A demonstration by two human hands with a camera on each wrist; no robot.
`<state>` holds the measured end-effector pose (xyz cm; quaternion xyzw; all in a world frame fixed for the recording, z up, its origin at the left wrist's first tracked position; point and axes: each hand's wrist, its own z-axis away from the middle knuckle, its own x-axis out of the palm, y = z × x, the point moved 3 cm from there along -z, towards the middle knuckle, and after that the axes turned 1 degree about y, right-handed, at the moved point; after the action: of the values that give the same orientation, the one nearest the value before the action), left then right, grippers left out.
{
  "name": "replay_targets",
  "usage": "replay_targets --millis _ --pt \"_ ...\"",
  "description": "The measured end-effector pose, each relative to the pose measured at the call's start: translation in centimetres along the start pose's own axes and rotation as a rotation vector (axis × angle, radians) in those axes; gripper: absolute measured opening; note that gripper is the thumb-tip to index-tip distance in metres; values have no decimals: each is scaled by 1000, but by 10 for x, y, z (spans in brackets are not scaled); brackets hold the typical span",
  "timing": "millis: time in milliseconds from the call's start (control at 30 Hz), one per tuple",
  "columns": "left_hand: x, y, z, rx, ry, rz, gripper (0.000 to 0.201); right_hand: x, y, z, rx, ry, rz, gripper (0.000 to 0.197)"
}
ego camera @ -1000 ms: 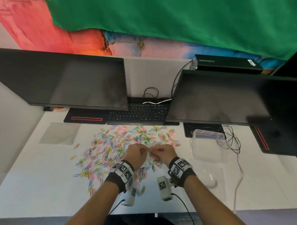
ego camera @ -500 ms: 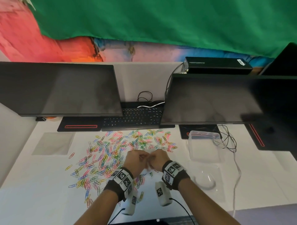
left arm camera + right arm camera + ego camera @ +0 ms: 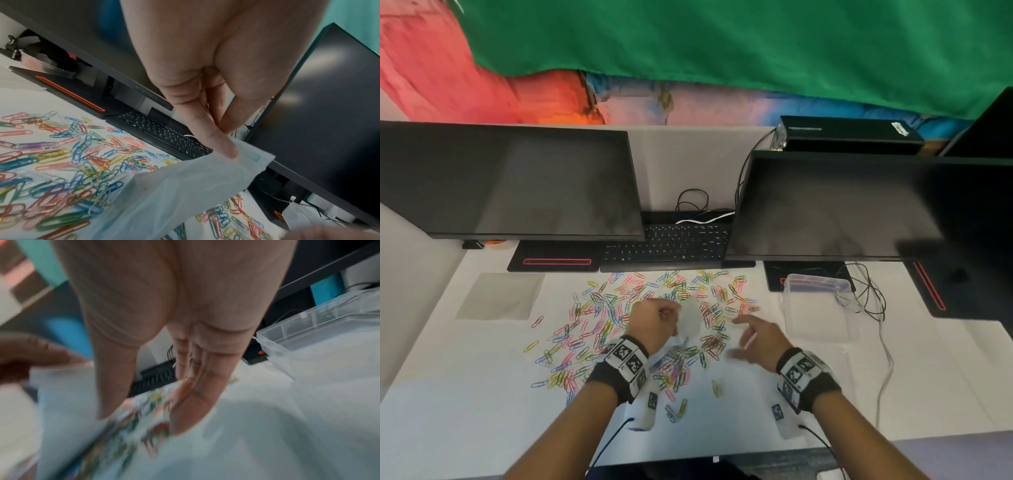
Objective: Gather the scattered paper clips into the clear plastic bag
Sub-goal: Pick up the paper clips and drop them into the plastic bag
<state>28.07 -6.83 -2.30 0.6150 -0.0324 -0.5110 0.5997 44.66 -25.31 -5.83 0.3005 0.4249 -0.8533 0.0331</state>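
The left hand (image 3: 654, 320), at the centre of the head view, pinches the top edge of a thin, crinkled clear plastic bag (image 3: 690, 323) between thumb and fingers (image 3: 222, 146); the bag hangs down limp from that grip above the desk. The right hand (image 3: 758, 337), just right of the bag and apart from it, is spread with its fingers straight and holds nothing; its own wrist view is blurred. Under and around both hands lies a wide, loose scatter of small looped wire paper clips (image 3: 619, 308) in red, blue, green, yellow, pink and white, on a smooth white desk (image 3: 465, 394). A few clips lie alone towards the lower centre of the frame. To the right of the scatter stands a clear, rounded-cornered plastic box (image 3: 818, 308), with thin cables (image 3: 866, 294) trailing beside it. Across the upper middle of the frame are two flat dark monitors (image 3: 510, 181), with a black keyboard (image 3: 667, 245) between them. At left lies a flat grey sheet (image 3: 500, 296).
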Motion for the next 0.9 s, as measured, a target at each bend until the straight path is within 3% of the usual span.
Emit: replay_targets --millis 67,133,200,367,467,567,667,767,900 --pt "-4 -2 0 -8 12 27 19 23 22 9 92 -141 65 88" --pt "-7 -4 -1 -10 26 52 18 49 30 16 34 -189 91 96" --pt "-10 -6 0 -32 36 80 19 70 32 13 -52 -146 163 93" --pt "-19 -6 9 -30 48 89 20 81 25 -19 -59 118 -5 71" --pt "-24 -9 13 -42 57 97 19 71 23 -38 -38 207 141 89" --pt "-27 -11 14 -47 67 89 20 63 22 -52 -35 158 234 106" --pt "-25 -11 17 -47 49 114 19 65 18 -54 -130 65 382 81" --pt "-22 -10 18 -48 30 138 19 71 14 -48 -226 97 520 50" --pt "-17 -12 16 -33 32 148 20 83 13 -45 -320 143 660 37"
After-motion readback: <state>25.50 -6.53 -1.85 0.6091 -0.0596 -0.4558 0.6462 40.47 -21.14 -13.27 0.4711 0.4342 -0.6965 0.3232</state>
